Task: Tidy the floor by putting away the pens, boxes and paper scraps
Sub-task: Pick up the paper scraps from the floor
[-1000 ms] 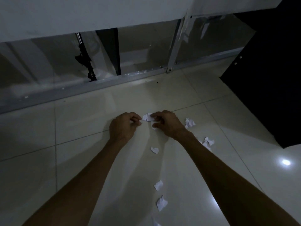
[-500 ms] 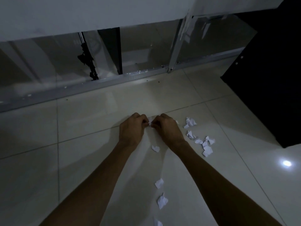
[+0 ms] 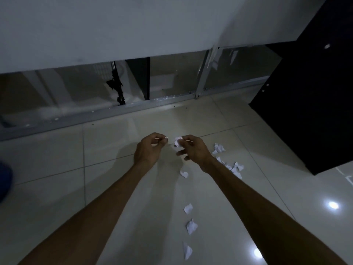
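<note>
Both my hands are held out over the pale tiled floor (image 3: pixel 57 188). My right hand (image 3: pixel 193 150) pinches a crumpled white paper scrap (image 3: pixel 177 141) between thumb and forefinger. My left hand (image 3: pixel 149 150) pinches a tiny white bit of paper (image 3: pixel 165 138) at its fingertips. Several white paper scraps lie on the tiles: one (image 3: pixel 184 174) below my hands, a cluster (image 3: pixel 229 163) to the right of my right wrist, and a line of three (image 3: pixel 191 225) between my forearms. No pens or boxes show.
A wall with low glass panels in a metal frame (image 3: pixel 133 107) runs across ahead. A large black cabinet (image 3: pixel 309 104) stands at the right. Something blue (image 3: pixel 4 180) shows at the left edge. Ceiling lights reflect off the glossy tiles at lower right.
My hands, which were together, have drawn apart: the right keeps the crumpled scrap and the left holds a tiny piece. The view has tilted up a little.
</note>
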